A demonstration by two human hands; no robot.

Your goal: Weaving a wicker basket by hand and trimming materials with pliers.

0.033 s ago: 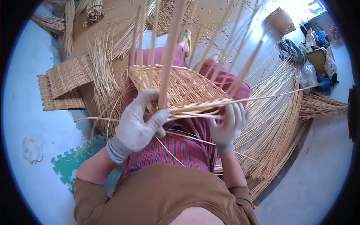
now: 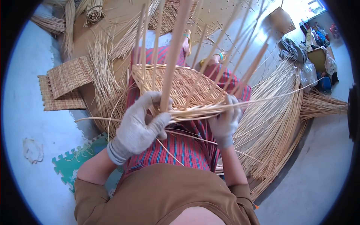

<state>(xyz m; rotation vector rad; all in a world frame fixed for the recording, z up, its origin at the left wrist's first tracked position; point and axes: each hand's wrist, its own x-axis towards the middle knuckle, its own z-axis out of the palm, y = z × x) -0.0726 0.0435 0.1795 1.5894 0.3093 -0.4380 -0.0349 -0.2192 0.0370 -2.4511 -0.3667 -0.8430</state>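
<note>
A partly woven wicker basket [image 2: 183,84] rests over my lap, with tall bare stakes rising from its edge. My gloved left hand [image 2: 137,127] grips its near left corner, thumb and fingers around the foot of a thick stake [image 2: 172,63]. At the near right edge, my gloved right hand [image 2: 226,122] has its fingers bent over the border, closed on a long pale wicker strand [image 2: 277,96] that runs out to the right. Some of its fingertips are blurred. Loose strand ends hang below the near edge.
A broad heap of long wicker rods [image 2: 275,131] fans out on the right. More rods [image 2: 105,82] and two woven mats [image 2: 71,77] lie to the left. A green foam mat [image 2: 73,161] is at lower left. A cardboard box [image 2: 282,20] stands far right.
My right hand has moved up slightly and its fingers have bent over the border from a straighter pose. The long strand's outer end has risen. The basket has shifted a little right.
</note>
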